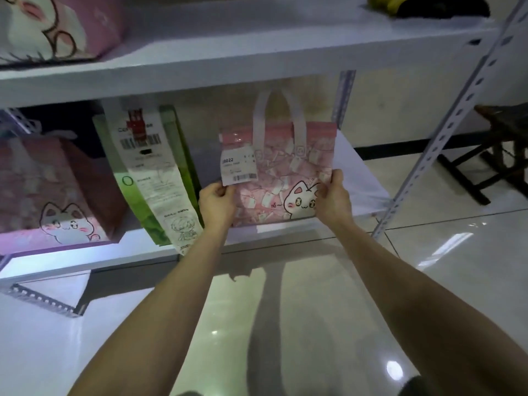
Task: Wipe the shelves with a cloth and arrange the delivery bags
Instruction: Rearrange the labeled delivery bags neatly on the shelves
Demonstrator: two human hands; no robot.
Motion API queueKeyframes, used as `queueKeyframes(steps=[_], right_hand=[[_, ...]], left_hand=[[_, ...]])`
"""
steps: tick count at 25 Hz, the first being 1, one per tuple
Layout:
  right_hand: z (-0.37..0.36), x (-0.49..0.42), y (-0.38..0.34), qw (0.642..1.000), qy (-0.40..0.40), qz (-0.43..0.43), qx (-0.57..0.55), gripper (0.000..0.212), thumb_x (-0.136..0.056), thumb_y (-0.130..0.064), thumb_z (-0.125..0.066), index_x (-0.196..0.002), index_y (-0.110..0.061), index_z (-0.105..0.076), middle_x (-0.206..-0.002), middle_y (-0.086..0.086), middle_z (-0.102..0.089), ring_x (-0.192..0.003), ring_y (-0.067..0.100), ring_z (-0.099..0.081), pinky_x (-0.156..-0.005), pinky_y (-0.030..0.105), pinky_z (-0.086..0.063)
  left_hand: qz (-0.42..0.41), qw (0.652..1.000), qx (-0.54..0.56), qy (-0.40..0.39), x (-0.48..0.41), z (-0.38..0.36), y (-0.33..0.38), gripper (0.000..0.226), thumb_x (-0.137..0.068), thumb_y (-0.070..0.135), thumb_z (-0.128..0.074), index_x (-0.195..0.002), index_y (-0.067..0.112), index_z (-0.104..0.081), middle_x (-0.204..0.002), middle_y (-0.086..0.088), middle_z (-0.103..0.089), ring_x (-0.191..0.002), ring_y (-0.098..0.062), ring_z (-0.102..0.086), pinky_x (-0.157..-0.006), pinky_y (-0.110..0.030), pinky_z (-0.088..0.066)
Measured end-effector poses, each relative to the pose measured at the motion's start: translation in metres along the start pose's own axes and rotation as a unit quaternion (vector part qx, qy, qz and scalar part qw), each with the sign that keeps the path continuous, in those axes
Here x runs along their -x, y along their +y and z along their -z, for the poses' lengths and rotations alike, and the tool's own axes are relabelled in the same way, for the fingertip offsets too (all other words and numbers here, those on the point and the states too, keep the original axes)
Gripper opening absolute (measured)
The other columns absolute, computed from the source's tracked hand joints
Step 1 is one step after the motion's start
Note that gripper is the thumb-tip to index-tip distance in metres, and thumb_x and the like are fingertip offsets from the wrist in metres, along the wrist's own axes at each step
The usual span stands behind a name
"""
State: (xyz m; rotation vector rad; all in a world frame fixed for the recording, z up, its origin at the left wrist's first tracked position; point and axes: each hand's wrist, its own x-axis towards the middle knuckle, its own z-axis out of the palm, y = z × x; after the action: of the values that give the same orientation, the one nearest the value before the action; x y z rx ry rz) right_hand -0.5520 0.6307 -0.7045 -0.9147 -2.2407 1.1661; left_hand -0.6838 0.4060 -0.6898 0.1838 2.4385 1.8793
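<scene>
A pink delivery bag with a cartoon cat and a white label stands upright on the lower white shelf, handles up. My left hand grips its lower left edge and my right hand grips its lower right edge. To its left leans a green bag with a long white receipt. Farther left sits another pink cat bag. No cloth is clearly in view.
The upper shelf holds a pink cat bag at left and a yellow and black item at right. A perforated metal upright frames the right side. A dark wooden stool stands on the glossy tiled floor.
</scene>
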Motion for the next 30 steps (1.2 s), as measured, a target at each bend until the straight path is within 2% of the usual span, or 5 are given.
queueKeyframes(steps=[6,10,13,22,30], right_hand=[[-0.017,0.101,-0.031,0.978,0.175,0.109,-0.004,0.037,-0.097,-0.022,-0.067,-0.129,-0.015,-0.051,-0.128,0.003,-0.053,-0.112,0.022,-0.056,-0.089,0.037,-0.052],[-0.079,0.125,-0.12,0.977,-0.051,0.207,-0.019,0.024,-0.105,-0.032,-0.062,-0.127,-0.024,-0.055,-0.116,-0.007,-0.064,-0.1,0.011,-0.067,-0.08,0.034,-0.056],[-0.115,0.113,-0.173,0.984,-0.147,0.094,-0.018,0.06,-0.104,-0.045,-0.063,-0.155,-0.019,-0.043,-0.145,0.006,-0.063,-0.13,0.028,-0.063,-0.105,0.05,-0.053],[-0.119,0.139,-0.174,0.966,-0.181,0.172,0.066,0.014,-0.108,-0.038,-0.059,-0.097,-0.029,-0.061,-0.084,-0.021,-0.068,-0.071,-0.002,-0.066,-0.055,0.02,-0.05],[-0.052,0.202,-0.17,0.969,-0.136,0.205,-0.008,0.019,-0.111,-0.038,-0.051,-0.101,-0.026,-0.062,-0.096,-0.014,-0.07,-0.084,0.004,-0.068,-0.07,0.032,-0.061]], left_hand=[[-0.074,0.995,-0.049,0.048,0.1,0.064,0.004,0.032,-0.105,0.025,-0.07,-0.136,0.032,-0.066,-0.108,0.018,-0.079,-0.099,-0.003,-0.077,-0.089,-0.02,-0.06],[-0.07,0.968,-0.06,0.234,0.086,0.128,0.003,0.028,-0.105,0.03,-0.063,-0.132,0.032,-0.055,-0.125,0.005,-0.071,-0.11,-0.02,-0.071,-0.087,-0.041,-0.062],[-0.005,0.989,-0.091,0.112,0.046,0.165,0.014,0.05,-0.107,0.027,-0.064,-0.155,0.021,-0.051,-0.151,-0.002,-0.063,-0.135,-0.023,-0.061,-0.115,-0.049,-0.051],[-0.029,0.985,-0.131,0.106,0.066,0.207,0.01,0.012,-0.105,0.028,-0.07,-0.095,0.035,-0.072,-0.09,0.02,-0.075,-0.089,0.003,-0.069,-0.07,-0.02,-0.048],[-0.038,0.999,-0.018,-0.024,0.121,0.237,0.042,0.021,-0.096,0.006,-0.081,-0.095,0.026,-0.089,-0.092,0.001,-0.085,-0.084,-0.022,-0.081,-0.067,-0.024,-0.062]])
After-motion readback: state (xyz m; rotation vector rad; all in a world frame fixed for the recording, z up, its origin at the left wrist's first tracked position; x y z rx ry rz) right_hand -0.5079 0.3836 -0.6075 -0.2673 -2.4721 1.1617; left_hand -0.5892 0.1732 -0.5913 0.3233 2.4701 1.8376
